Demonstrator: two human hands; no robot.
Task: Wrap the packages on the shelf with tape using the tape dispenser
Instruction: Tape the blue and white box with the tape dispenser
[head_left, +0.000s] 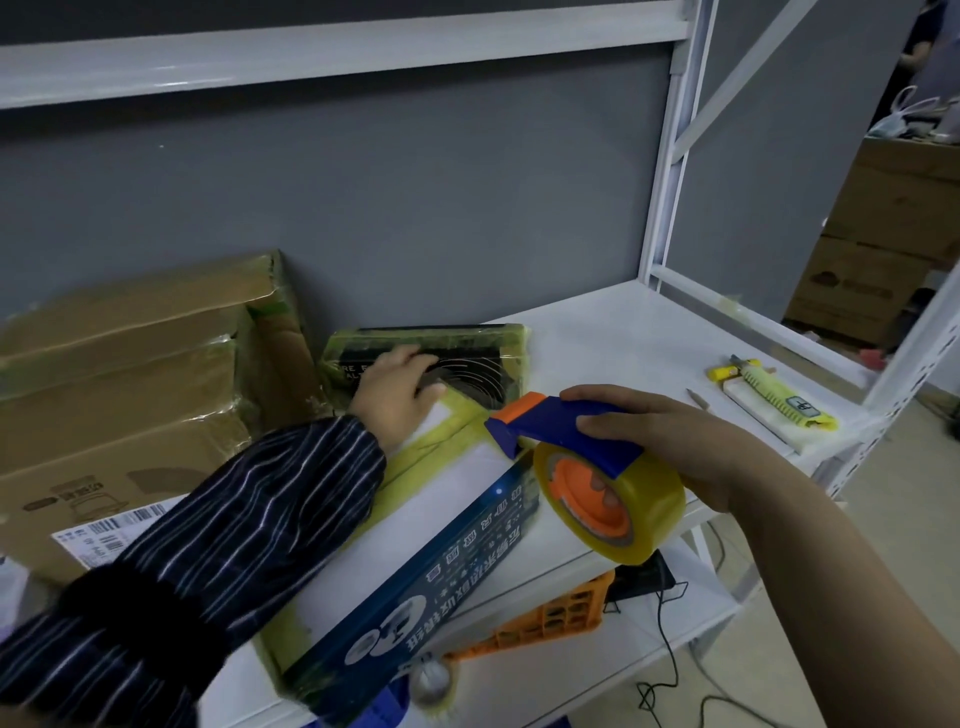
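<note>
The right hand (670, 447) has its fingers curled round the blue handle of the tape dispenser (566, 431), thumb on top, with the roll of tape (639, 499) hanging under the palm. The cutter end sits against the top of the long white and blue box (431, 525), just ahead of the fingertips, probably so a strip can be laid along it. The left hand (395, 389) lies flat, fingers spread, on the far end of that box, its fingertips reaching the black package (457, 348) just beyond. It grips nothing and seems to pin the box against the pull of the tape. Left of that hand stand taped cardboard boxes (130, 374). Beyond the right hand a yellow knife (779, 397) lies on the shelf (623, 322), within easy reach
</note>
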